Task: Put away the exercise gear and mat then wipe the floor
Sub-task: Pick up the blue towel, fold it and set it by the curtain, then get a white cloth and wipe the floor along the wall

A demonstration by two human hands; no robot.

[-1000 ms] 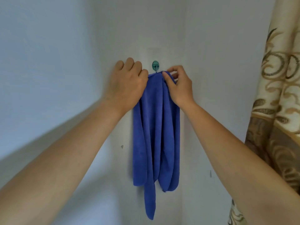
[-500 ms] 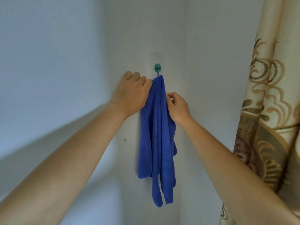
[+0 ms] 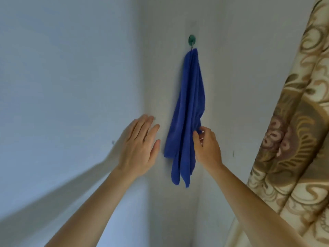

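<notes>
1. We saw a long blue cloth of soft, plush microfibre hanging from a small round green wall hook. The cloth was gathered to a narrow point at the hook and spread wider below, falling in loose vertical folds that ended in two uneven tails.

2. The hook sat on a pale, matte painted wall close to an inner corner, and the cloth lay flat against that wall.

3. Our right hand reached up from the lower right with the forearm bare. Its thumb and fingertips were pinched on the right edge of the cloth, about two thirds of the way down, with the other fingers curled in behind.

4. Our left hand was raised just beside the cloth's left edge, apart from it. The palm faced the wall, the fingers were straight and slightly spread, and it held nothing. We could not tell whether the fingertips touched the wall.

5. A heavy curtain of cream and brown fabric with a swirling woven pattern hung down the right side, near the right forearm but not touching the cloth.

6. The adjoining wall on the left looked bluish and smooth. Nothing stood between the hands and the cloth.
</notes>
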